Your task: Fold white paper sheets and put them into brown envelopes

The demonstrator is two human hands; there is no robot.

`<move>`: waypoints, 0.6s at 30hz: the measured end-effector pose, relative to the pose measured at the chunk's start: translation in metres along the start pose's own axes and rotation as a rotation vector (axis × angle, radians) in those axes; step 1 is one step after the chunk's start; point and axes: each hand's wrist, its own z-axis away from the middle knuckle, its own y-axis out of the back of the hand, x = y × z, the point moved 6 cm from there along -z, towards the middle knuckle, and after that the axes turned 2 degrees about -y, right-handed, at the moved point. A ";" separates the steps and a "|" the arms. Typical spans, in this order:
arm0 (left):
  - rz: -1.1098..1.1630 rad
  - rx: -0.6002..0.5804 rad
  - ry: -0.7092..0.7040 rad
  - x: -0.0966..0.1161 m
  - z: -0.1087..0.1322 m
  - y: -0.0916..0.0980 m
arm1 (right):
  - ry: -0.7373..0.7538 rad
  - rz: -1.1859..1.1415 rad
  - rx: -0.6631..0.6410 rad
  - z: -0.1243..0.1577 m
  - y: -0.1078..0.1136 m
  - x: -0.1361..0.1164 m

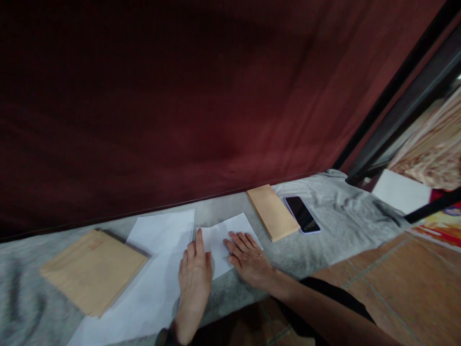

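A folded sheet of white paper (216, 236) lies on the grey cloth in front of me. My right hand (249, 259) rests flat on its right part, fingers spread. At the paper's left edge is my left hand (194, 271), index finger stretched along the edge, the other fingers slightly bent and the thumb apart. To the left are larger white sheets (158, 276), partly under a stack of brown paper envelopes (94, 271). A narrower stack of brown envelopes (272, 212) sits just beyond my right hand.
A phone (302, 215) with a pale purple case lies right of the narrow stack. Grey cloth (342, 216) covers the long bench, backed by a dark red curtain (201, 110). Dark metal bars (399, 105) stand at the right, above a tiled floor (406, 283).
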 end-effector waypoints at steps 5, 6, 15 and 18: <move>0.079 0.150 -0.375 0.043 0.018 -0.014 | 0.009 0.054 -0.013 0.001 -0.002 0.000; 0.096 0.121 -0.413 0.049 0.021 -0.023 | 0.017 0.065 -0.012 0.001 -0.002 0.000; 0.024 0.031 -0.351 0.043 0.029 -0.061 | 0.015 0.122 0.030 0.002 -0.003 0.004; -0.015 0.012 -0.325 0.036 0.027 -0.062 | -0.026 0.117 0.060 0.002 -0.003 0.010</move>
